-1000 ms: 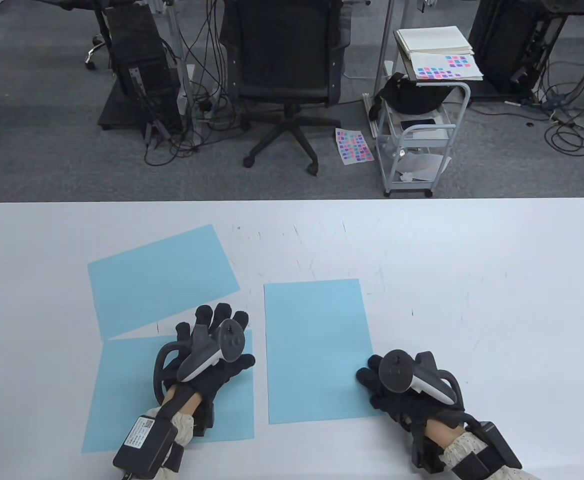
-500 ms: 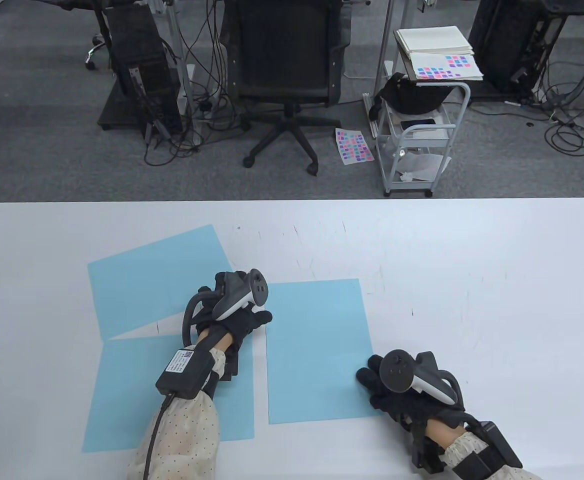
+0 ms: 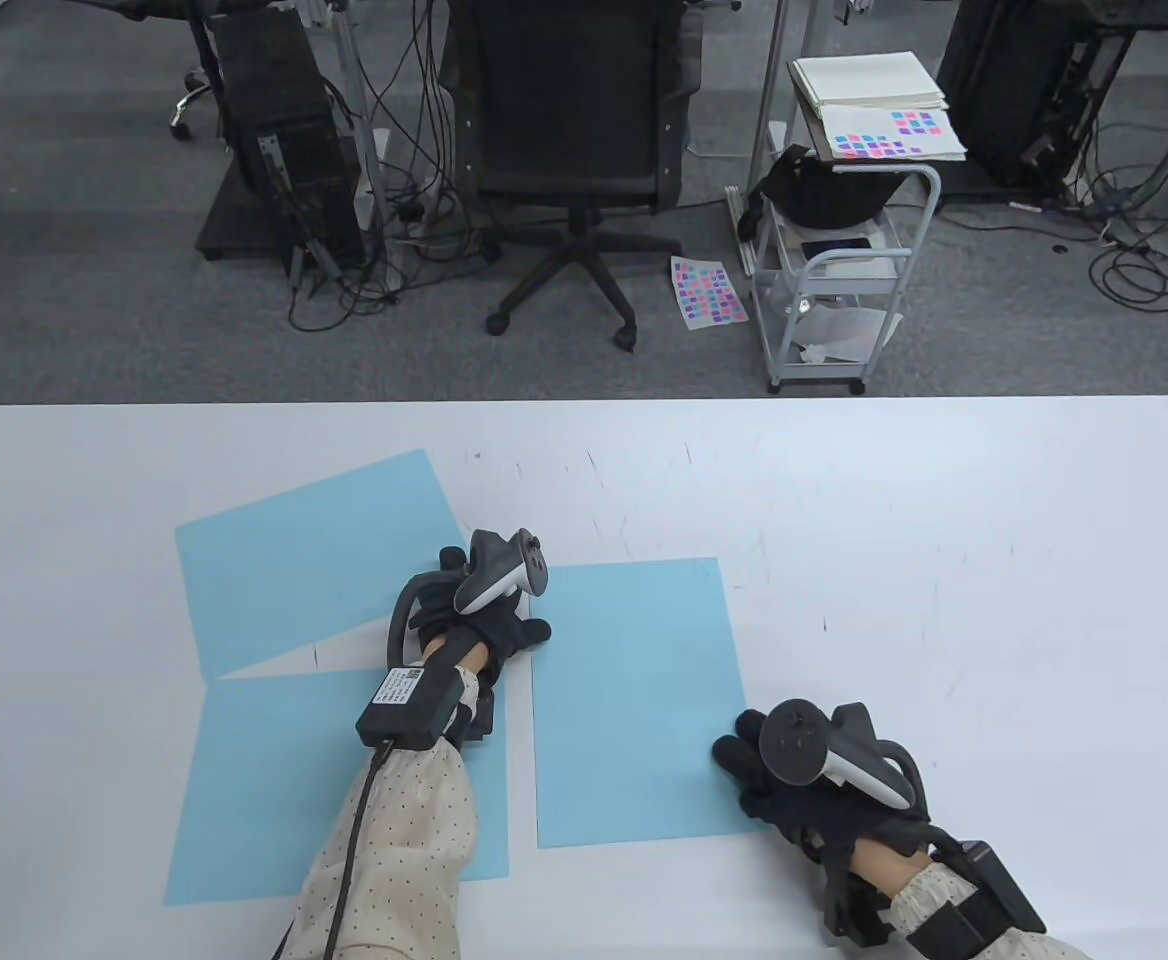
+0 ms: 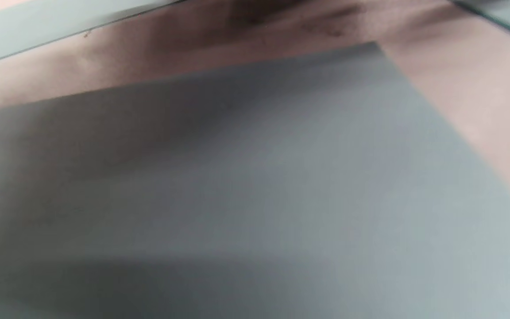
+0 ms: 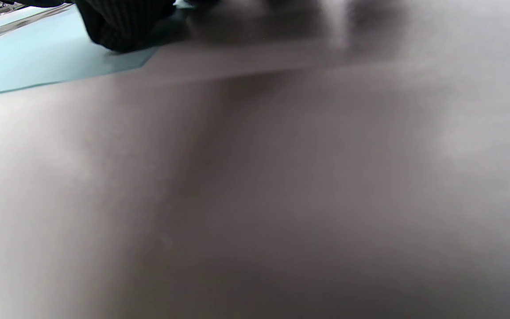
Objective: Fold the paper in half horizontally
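1. The white tabletop (image 3: 944,560) fills the lower half of the table view, with grey carpet, an office chair (image 3: 569,150) and a wire cart (image 3: 844,270) on the floor beyond it.
2. Three light blue sheets lie flat on it. The middle sheet (image 3: 634,700), upright in shape, is the paper between the two hands; a tilted sheet (image 3: 314,555) and a near sheet (image 3: 264,790) lie to its left.
3. The left hand (image 3: 489,625) sits at the middle sheet's far left corner, its thumb reaching onto the left edge. Its tracker hides the fingers, and the blurred left wrist view shows only paper, so I cannot tell whether they grip.
4. The right hand (image 3: 794,790) rests at the sheet's near right corner, fingers (image 3: 734,755) spread fairly straight and pressing on the paper, grasping nothing.
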`<move>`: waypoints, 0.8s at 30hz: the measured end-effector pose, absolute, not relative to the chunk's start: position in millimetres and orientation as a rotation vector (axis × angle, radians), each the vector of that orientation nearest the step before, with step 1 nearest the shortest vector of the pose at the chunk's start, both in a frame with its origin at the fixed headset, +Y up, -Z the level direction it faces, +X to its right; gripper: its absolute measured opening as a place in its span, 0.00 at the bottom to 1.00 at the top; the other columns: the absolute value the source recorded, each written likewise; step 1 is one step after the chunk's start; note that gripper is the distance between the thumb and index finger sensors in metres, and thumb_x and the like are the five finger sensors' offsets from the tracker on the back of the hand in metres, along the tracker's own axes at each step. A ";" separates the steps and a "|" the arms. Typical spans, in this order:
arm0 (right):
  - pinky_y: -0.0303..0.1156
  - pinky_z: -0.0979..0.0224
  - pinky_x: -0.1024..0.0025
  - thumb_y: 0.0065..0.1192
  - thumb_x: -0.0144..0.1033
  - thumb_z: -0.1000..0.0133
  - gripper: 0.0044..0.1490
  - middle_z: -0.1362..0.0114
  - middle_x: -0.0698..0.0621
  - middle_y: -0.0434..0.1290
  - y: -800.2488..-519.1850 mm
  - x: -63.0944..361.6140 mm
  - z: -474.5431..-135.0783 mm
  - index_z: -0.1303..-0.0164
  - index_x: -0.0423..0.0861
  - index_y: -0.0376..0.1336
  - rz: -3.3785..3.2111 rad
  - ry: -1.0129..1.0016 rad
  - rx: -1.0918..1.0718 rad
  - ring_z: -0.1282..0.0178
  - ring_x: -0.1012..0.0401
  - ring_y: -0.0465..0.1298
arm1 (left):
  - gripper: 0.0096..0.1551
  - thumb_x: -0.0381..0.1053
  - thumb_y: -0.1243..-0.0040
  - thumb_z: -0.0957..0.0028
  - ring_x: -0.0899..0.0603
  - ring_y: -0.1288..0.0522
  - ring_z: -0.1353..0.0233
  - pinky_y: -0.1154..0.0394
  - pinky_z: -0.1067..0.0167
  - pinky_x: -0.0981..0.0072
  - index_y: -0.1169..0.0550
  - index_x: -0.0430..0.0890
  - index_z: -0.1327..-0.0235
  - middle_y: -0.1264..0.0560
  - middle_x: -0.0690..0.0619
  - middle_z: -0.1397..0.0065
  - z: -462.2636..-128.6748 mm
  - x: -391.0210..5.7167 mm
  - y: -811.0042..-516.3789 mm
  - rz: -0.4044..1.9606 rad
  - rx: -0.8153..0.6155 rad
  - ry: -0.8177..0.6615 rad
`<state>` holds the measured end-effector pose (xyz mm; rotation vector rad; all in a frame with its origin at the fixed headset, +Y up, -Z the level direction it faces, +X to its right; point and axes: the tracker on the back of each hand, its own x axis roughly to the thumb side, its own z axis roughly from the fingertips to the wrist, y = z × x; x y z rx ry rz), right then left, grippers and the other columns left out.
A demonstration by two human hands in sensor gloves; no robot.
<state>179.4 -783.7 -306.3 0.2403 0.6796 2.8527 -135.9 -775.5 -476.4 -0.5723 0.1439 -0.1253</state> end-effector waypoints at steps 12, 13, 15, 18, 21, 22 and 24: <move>0.35 0.18 0.39 0.55 0.47 0.46 0.37 0.14 0.69 0.40 -783.8 179.7 -306.2 0.26 0.71 0.47 2.853 0.681 0.239 0.14 0.53 0.33 | 0.50 0.75 0.53 0.65 0.45 0.69 0.12 0.67 0.17 0.34 0.53 0.74 0.26 0.64 0.66 0.13 -478.7 -135.0 -769.5 0.086 -0.624 0.146; 0.35 0.18 0.39 0.55 0.47 0.46 0.37 0.14 0.69 0.40 -783.8 179.7 -306.2 0.26 0.71 0.47 2.853 0.681 0.239 0.14 0.53 0.33 | 0.49 0.73 0.50 0.63 0.45 0.67 0.12 0.66 0.17 0.33 0.52 0.72 0.26 0.60 0.67 0.13 -479.1 -134.0 -768.0 0.101 -0.614 0.141; 0.35 0.18 0.39 0.55 0.47 0.46 0.37 0.14 0.69 0.39 -783.8 179.7 -306.2 0.26 0.71 0.47 2.853 0.681 0.239 0.14 0.53 0.33 | 0.47 0.70 0.46 0.60 0.45 0.64 0.11 0.63 0.16 0.35 0.48 0.67 0.26 0.57 0.65 0.12 -479.9 -131.5 -763.7 0.146 -0.608 0.119; 0.35 0.18 0.39 0.55 0.47 0.46 0.37 0.14 0.69 0.40 -783.8 179.7 -306.2 0.26 0.71 0.47 2.853 0.681 0.239 0.14 0.53 0.33 | 0.35 0.67 0.42 0.58 0.46 0.52 0.11 0.55 0.14 0.39 0.35 0.67 0.33 0.45 0.66 0.14 -482.1 -126.8 -751.4 0.158 -0.541 0.135; 0.35 0.18 0.39 0.55 0.47 0.46 0.37 0.14 0.69 0.39 -783.9 179.6 -306.0 0.26 0.71 0.47 2.855 0.680 0.239 0.14 0.53 0.33 | 0.23 0.65 0.40 0.57 0.49 0.40 0.14 0.47 0.15 0.44 0.25 0.70 0.45 0.34 0.70 0.20 -483.4 -122.1 -744.1 0.089 -0.472 0.143; 0.35 0.18 0.39 0.55 0.47 0.46 0.37 0.14 0.69 0.40 -783.9 179.5 -306.1 0.26 0.71 0.47 2.855 0.680 0.239 0.14 0.53 0.33 | 0.22 0.65 0.40 0.56 0.50 0.39 0.15 0.46 0.15 0.45 0.24 0.71 0.47 0.32 0.71 0.21 -482.9 -121.2 -742.9 0.076 -0.457 0.143; 0.35 0.18 0.39 0.55 0.47 0.46 0.37 0.14 0.69 0.39 -783.9 179.4 -306.0 0.26 0.71 0.47 2.856 0.680 0.237 0.14 0.53 0.33 | 0.21 0.65 0.41 0.56 0.51 0.38 0.15 0.45 0.15 0.47 0.24 0.73 0.48 0.31 0.72 0.21 -479.8 -118.9 -738.5 0.063 -0.417 0.131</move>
